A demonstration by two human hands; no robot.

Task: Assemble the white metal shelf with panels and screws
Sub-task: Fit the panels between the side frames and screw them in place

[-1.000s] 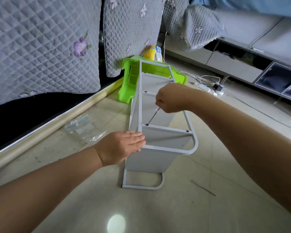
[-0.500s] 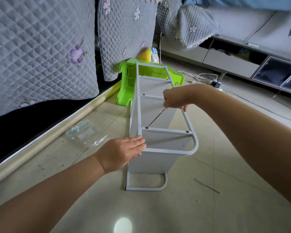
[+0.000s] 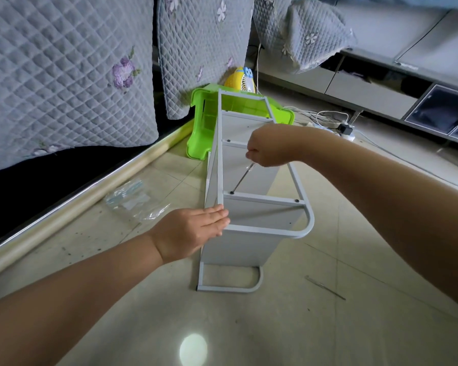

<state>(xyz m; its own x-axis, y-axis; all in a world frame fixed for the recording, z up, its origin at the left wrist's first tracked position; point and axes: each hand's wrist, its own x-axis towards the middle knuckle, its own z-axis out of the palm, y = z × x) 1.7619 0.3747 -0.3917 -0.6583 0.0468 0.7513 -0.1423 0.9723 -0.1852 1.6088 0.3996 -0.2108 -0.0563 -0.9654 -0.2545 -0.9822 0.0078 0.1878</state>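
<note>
The white metal shelf [image 3: 270,231] lies on its side on the tiled floor, its frame rails and panels running away from me. My left hand [image 3: 196,228] presses flat with straight fingers against the near left corner of the frame. My right hand [image 3: 269,149] grips a thin screwdriver [image 3: 242,178] above the frame. The tool's tip sits on a dark screw [image 3: 232,192] at the left end of the near cross rail. Another screw [image 3: 297,200] shows at that rail's right end.
A clear plastic bag [image 3: 135,199] lies on the floor left of the shelf. A green plastic stool [image 3: 204,122] and a yellow fan [image 3: 242,79] stand behind it. A thin metal rod [image 3: 325,287] lies at the right front. Cables and a power strip [image 3: 341,125] lie far right; quilted sofa covers hang left.
My right hand lifted and swung right half a second ago, then came back down; the screwdriver tip is again on the left screw. My left hand has stayed on the frame corner.
</note>
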